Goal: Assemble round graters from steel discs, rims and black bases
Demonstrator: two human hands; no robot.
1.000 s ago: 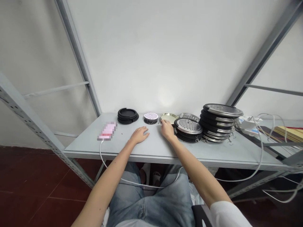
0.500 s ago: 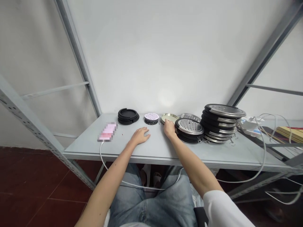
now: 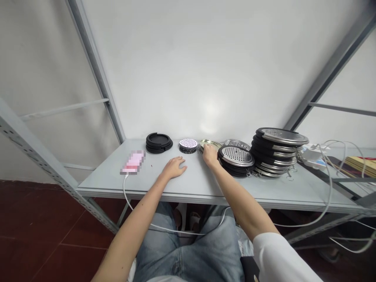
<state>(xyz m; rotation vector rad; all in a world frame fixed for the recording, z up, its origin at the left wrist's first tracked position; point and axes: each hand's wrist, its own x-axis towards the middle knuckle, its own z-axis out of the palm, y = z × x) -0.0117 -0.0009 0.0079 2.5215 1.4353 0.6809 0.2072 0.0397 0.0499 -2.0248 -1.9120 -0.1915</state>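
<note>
My left hand rests flat on the grey tabletop with its fingers apart, holding nothing. Closest to it is a short stack of small perforated discs, pale pink on top. My right hand is curled at the front rim of a low pile of shiny gold-toned round metal plates. Its fingertips are hidden, so what it grips does not show. Just right of that hand lies a stack of round black-rimmed perforated metal plates with small wire hooks. Behind it leans a slotted metal disc.
A tall stack of similar black-and-steel discs stands further right. Black plastic rings are piled at the back left. A pink phone trails a white cable over the front edge. Metal shelf posts flank the table.
The view has shifted slightly. My right hand has edged a little forward over the metal plates, its fingers more bent. My left hand stays where it was.
</note>
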